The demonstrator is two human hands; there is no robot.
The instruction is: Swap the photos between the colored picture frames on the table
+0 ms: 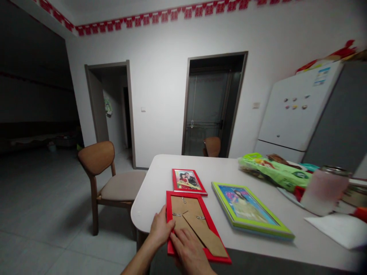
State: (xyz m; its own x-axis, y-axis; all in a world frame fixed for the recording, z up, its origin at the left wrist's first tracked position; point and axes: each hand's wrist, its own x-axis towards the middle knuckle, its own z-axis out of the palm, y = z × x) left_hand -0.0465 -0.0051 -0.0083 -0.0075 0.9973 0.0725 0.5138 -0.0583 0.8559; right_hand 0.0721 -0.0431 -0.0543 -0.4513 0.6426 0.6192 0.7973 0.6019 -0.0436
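Observation:
A red picture frame (208, 214) lies face down at the table's front edge, its brown backing board and folded stand leg showing. Small metal hangers or clips sit on the board. My left hand (160, 227) is closed on the frame's left side, thumb over the red rim. Across the lower left of the board lies my right hand (190, 248), its fingers on the back and the palm over the lower edge. Just beyond is a smaller red-framed photo of two people (189, 181), face up. To the right, a green-framed photo (249, 206) lies on top of other frames.
The white table (223, 170) has a rounded left corner. On its right are a green package (275, 172), a pinkish glass jar (323, 191) and white paper (341, 229). A wooden chair (114, 187) stands at left. A white refrigerator (295, 110) is behind at right.

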